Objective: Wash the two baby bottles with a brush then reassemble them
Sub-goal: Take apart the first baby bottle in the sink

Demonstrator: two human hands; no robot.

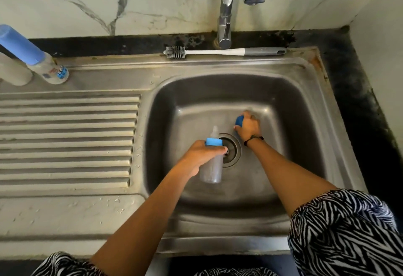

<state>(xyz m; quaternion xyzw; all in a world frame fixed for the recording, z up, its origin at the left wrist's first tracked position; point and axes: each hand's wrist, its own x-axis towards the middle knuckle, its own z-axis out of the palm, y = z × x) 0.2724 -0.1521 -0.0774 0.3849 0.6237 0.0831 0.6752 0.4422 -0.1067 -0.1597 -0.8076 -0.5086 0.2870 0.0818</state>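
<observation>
Inside the stainless-steel sink basin (305,110), the left hand (199,155) grips a clear plastic baby bottle with a blue screw collar and translucent teat (212,166). The fingers are curled round it just below the collar. The bottle is held above the round metal drain (233,151), teat pointing away from the person, its body cloudy and showing no liquid level that can be made out.

The right hand (248,126) is closed over a second baby bottle's blue collar (239,121), low in the basin beyond the drain. The remainder of that bottle is blurred and largely hidden by the hand.

A white-handled bottle brush with grey bristles and grey grip (218,52) lies flat on the rear sink ledge, in front of the chrome tap (225,14), untouched.

At the left rear of the ribbed draining board (65,136) stands a white bottle with a blue cap (32,55). Its label carries blue and red print, too small to read.

A black cord (254,139) circles the right wrist.
</observation>
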